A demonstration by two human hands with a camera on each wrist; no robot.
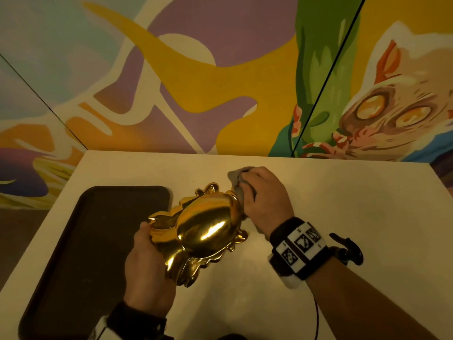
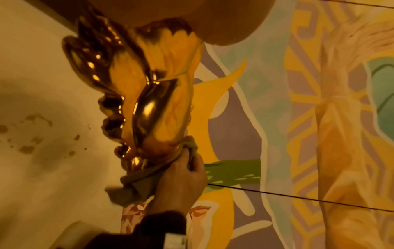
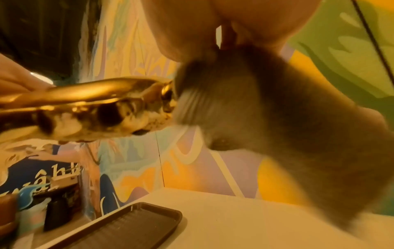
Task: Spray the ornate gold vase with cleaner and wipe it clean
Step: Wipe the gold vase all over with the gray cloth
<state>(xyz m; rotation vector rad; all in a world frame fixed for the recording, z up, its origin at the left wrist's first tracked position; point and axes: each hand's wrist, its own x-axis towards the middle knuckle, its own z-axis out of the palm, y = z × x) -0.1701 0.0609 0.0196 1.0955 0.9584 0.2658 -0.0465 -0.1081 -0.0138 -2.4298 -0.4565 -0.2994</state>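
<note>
While left hand [image 1: 147,266] grips gold vase [image 1: 206,231] tilted, right hand [image 1: 264,197] presses bunched cloth [image 1: 236,180].

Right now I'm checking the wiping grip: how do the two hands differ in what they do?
The left hand grips the gold vase at its near end; the right hand holds a grey cloth against its far end. The left steadies, the right wipes. Both hold the vase above the white table.

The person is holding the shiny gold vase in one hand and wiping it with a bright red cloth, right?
Not quite. The cloth is grey, not red, as the head view shows. The left hand does hold the gold vase while the right hand wipes it.
</note>
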